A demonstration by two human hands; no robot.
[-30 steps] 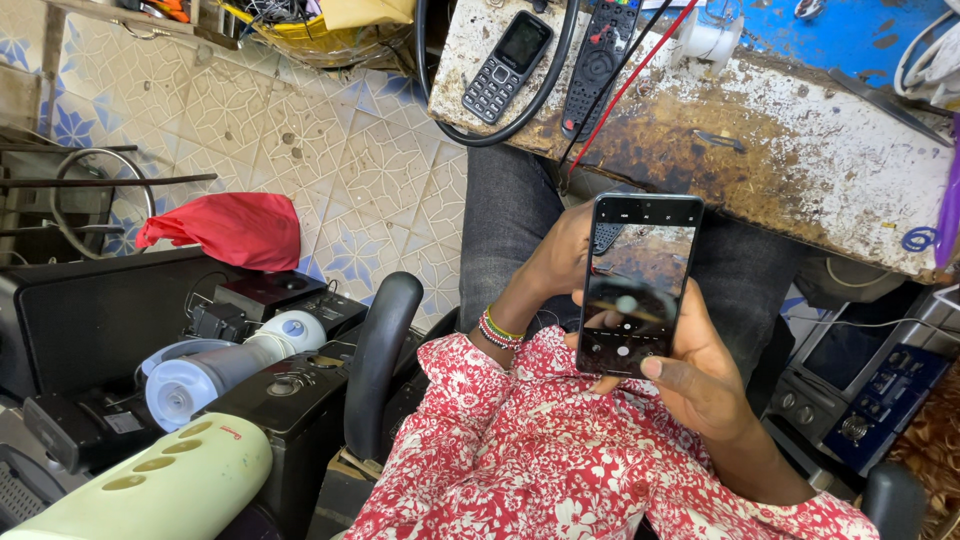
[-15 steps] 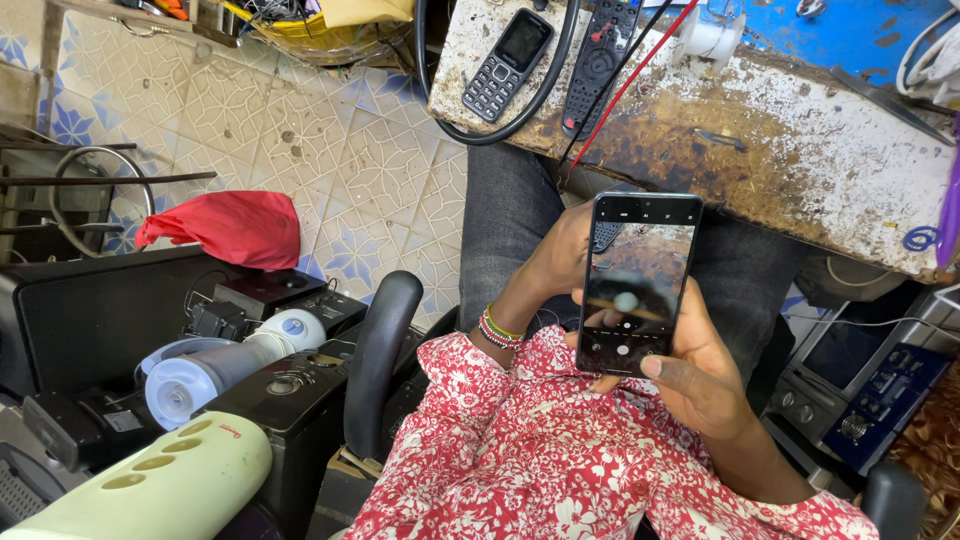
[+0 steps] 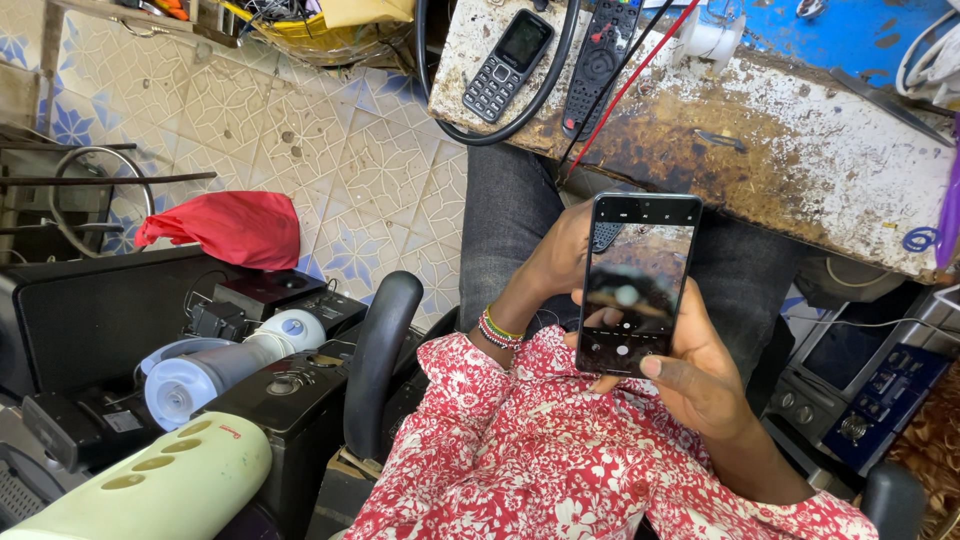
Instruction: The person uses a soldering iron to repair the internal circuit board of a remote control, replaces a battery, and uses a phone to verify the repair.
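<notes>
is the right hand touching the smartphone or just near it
Touching. The head view shows the right hand wrapped around the smartphone, its thumb lying on the lower screen and fingers gripping the edge.

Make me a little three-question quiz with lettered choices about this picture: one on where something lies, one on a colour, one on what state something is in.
1. Where does the keypad phone lie?
A. On the worn bench top
B. On the tiled floor
C. In the person's lap

2. What colour is the crumpled cloth on the floor?
A. Blue
B. Red
C. Yellow

3. What state is the smartphone in?
A. Screen dark, lying flat
B. Screen cracked, face down
C. Screen lit, held up by both hands

Answers: 1 A, it rests on the bench beside a black remote. 2 B, the cloth is plainly red. 3 C, the left hand and right hand grip it and the display shows an image.
</notes>
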